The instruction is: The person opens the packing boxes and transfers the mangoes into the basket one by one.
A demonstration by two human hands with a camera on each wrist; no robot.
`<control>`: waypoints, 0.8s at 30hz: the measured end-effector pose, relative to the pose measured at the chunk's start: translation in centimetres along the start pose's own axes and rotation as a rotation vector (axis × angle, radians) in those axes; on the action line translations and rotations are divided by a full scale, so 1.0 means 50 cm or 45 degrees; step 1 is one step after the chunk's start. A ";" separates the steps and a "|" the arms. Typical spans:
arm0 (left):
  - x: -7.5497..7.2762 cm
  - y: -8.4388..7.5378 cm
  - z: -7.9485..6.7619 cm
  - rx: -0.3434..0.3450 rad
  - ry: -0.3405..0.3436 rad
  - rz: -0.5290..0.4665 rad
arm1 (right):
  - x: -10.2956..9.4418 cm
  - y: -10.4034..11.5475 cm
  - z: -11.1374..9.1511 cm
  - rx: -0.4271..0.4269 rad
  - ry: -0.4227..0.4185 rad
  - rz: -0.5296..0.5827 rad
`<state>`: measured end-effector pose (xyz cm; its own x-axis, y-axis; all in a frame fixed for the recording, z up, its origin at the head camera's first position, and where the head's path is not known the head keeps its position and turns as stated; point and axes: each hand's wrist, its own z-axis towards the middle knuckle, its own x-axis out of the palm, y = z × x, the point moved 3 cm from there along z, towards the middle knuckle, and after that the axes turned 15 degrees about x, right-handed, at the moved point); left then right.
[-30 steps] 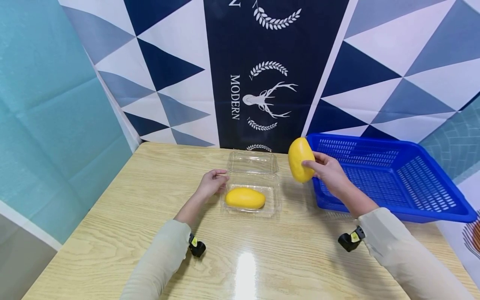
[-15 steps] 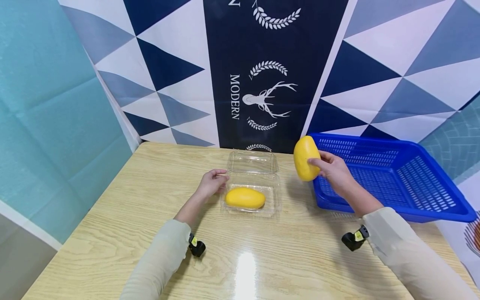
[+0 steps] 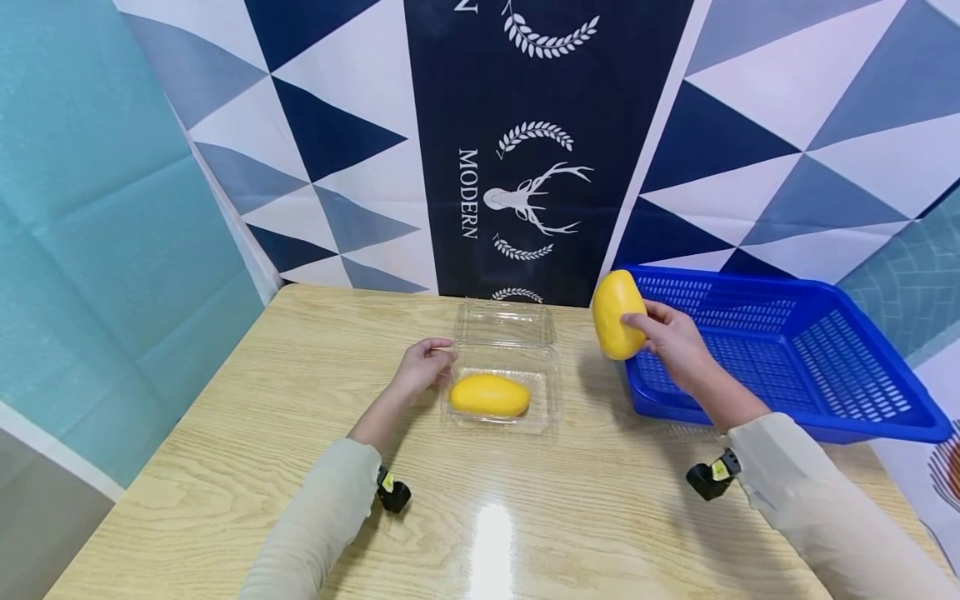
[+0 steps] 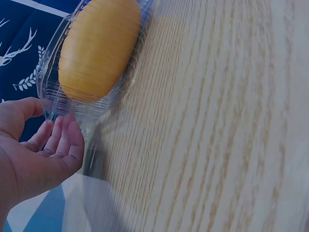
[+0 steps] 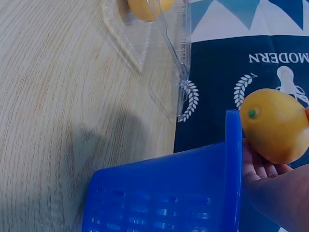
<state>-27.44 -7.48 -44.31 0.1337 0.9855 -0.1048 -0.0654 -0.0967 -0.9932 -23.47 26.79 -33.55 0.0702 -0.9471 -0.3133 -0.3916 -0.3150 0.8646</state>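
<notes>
At the wooden table [image 3: 225, 467] — both hands grasping.
Left hand [image 3: 426, 367] pinches the clear container [image 3: 546, 392] by its edge, first mango [image 3: 490, 396] inside; light, steady hold advised. Right hand [image 3: 677, 343] grips a second mango [image 3: 617, 307], raised beside the blue basket [image 3: 847, 432] — firm fingers best, clear of the rim.

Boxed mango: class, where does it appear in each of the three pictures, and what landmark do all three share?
Head: the boxed mango is near centre, below the middle.
Left wrist: the boxed mango is at the top, left of centre.
Right wrist: the boxed mango is cut by the top edge, near the middle.
Shared landmark: the dark panel with white leaf prints.
</notes>
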 end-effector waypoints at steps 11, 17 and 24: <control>-0.001 0.001 0.000 -0.005 -0.002 -0.006 | -0.009 -0.005 0.004 0.008 -0.010 0.014; -0.001 -0.001 0.001 -0.016 0.027 -0.022 | -0.014 -0.007 0.005 0.016 -0.017 0.010; -0.002 0.001 0.004 -0.012 0.038 -0.024 | -0.016 -0.007 0.005 0.013 -0.013 0.003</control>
<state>-27.65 -7.58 -44.34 0.1646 0.9825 -0.0872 -0.0529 -0.0794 -0.9954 -23.61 27.65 -33.70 0.0602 -0.9471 -0.3153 -0.4010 -0.3122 0.8612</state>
